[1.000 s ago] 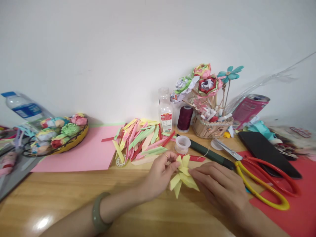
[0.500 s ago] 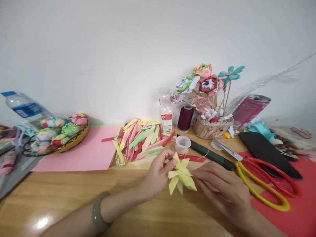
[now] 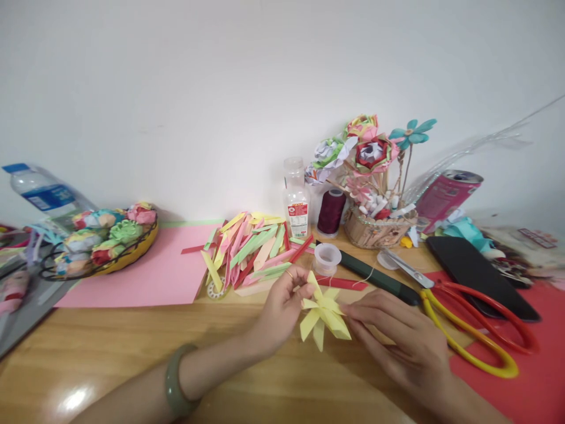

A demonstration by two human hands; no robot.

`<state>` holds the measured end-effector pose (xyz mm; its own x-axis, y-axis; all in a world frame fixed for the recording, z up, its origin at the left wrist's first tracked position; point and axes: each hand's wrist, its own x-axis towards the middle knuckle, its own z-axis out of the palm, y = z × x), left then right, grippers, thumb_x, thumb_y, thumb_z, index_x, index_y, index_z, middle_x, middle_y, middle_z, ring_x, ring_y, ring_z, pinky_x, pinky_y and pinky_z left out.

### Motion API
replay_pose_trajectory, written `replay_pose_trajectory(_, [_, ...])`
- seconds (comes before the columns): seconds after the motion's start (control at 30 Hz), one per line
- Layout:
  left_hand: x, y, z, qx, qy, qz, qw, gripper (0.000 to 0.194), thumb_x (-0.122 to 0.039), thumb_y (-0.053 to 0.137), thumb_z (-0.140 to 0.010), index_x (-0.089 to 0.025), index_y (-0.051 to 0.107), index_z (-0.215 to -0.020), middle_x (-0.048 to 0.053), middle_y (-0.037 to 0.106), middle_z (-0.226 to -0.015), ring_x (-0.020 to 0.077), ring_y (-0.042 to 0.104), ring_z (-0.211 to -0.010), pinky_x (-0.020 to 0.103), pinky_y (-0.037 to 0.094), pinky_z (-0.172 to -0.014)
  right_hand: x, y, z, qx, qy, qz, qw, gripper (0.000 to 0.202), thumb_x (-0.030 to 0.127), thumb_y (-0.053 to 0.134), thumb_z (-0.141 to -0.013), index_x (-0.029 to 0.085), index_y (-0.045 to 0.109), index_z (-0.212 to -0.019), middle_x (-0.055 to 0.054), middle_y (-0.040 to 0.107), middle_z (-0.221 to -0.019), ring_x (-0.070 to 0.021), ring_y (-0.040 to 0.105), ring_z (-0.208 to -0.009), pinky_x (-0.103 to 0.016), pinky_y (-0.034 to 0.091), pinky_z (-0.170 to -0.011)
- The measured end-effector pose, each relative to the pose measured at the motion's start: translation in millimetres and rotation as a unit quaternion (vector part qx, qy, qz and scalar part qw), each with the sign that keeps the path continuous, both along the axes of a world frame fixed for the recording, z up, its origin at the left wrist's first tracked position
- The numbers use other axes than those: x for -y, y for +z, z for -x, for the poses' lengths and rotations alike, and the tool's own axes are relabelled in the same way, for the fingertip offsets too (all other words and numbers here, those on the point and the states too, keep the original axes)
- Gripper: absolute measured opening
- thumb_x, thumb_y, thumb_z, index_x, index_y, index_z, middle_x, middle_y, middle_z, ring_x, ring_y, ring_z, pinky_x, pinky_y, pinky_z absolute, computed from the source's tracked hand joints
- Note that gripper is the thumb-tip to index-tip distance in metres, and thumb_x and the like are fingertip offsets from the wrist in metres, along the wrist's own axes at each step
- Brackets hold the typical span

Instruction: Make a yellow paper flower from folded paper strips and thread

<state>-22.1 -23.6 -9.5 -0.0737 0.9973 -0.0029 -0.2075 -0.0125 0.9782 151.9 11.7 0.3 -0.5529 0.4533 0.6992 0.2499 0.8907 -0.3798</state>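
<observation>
A yellow folded-paper flower (image 3: 324, 315) with several pointed petals is held between both hands above the wooden table. My left hand (image 3: 285, 309) pinches its upper left side between thumb and fingers. At the flower's right edge, the fingertips of my right hand (image 3: 392, 335) close on a petal. Just behind the flower stands a small clear plastic cup (image 3: 327, 259), with a thin thread by it. Folded paper strips (image 3: 253, 250) in pink, green, yellow and red lie heaped beyond my left hand.
Scissors (image 3: 474, 330) with red and yellow handles lie right of my right hand, beside a black phone (image 3: 481, 274). Further back are a glass bottle (image 3: 297, 206), a dark thread spool (image 3: 331, 212), a flower basket (image 3: 379, 227) and a pink can (image 3: 450, 197). Pink paper (image 3: 176, 265) lies left.
The yellow paper flower has turned and tilted slightly between my fingers, its lower petals shifting a little left. Both hands keep nearly the same place and hold.
</observation>
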Motion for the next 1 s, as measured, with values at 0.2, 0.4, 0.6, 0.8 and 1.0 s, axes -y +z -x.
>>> replay_pose_trajectory(0.2, [-3,-3.3,2,0.042,-0.019,0.006,0.999,0.032,-0.044,0.064,-0.071,-0.016,0.048,-0.075,-0.002,0.051,-0.067,0.0088,0.046,-0.058,0.022,0.036,-0.056,2,4.8,-5,-0.009,0.021,-0.018,1.0,0.029,0.005,0.054,-0.074,0.025,0.058,-0.094,-0.002,0.065,-0.073,-0.0157,0.061,-0.063,-0.028,0.05,-0.056])
replay_pose_trajectory(0.4, [-8,-6.8,8,0.11,-0.026,-0.014,0.994,0.031,-0.039,0.066,-0.071,-0.017,0.045,-0.077,0.0,0.059,-0.075,0.0064,0.046,-0.053,0.019,0.036,-0.05,-7,3.4,-4,-0.092,-0.112,0.241,0.96,0.008,0.027,0.05,-0.083,0.023,0.056,-0.087,-0.004,0.06,-0.078,-0.0176,0.059,-0.069,-0.029,0.048,-0.057])
replay_pose_trajectory(0.6, [-6,-7.4,9,0.134,-0.108,-0.02,0.985,0.024,-0.029,0.066,-0.073,-0.017,0.047,-0.08,0.002,0.062,-0.08,0.0099,0.055,-0.065,0.022,0.041,-0.06,-18,0.1,8,-0.059,0.045,0.545,0.835,0.03,0.046,0.049,-0.082,0.019,0.06,-0.09,-0.004,0.064,-0.081,-0.0167,0.061,-0.076,-0.027,0.049,-0.065])
replay_pose_trajectory(0.8, [-7,-6.2,11,0.151,-0.139,0.032,0.978,0.015,-0.023,0.063,-0.068,-0.015,0.052,-0.076,0.003,0.062,-0.074,0.0143,0.057,-0.07,0.026,0.042,-0.066,-11,6.5,8,-0.061,0.014,0.526,0.848,0.024,0.043,0.059,-0.076,0.019,0.06,-0.079,0.001,0.058,-0.066,-0.0115,0.053,-0.058,-0.023,0.042,-0.053])
replay_pose_trajectory(1.0, [-7,-0.5,4,0.018,-0.108,0.062,0.992,0.024,-0.026,0.071,-0.063,-0.015,0.057,-0.08,0.001,0.059,-0.075,0.0111,0.054,-0.067,0.023,0.041,-0.062,-4,7.3,8,0.024,-0.022,0.42,0.907,0.019,0.037,0.053,-0.08,0.019,0.059,-0.08,0.0,0.058,-0.066,-0.0127,0.052,-0.059,-0.023,0.041,-0.053])
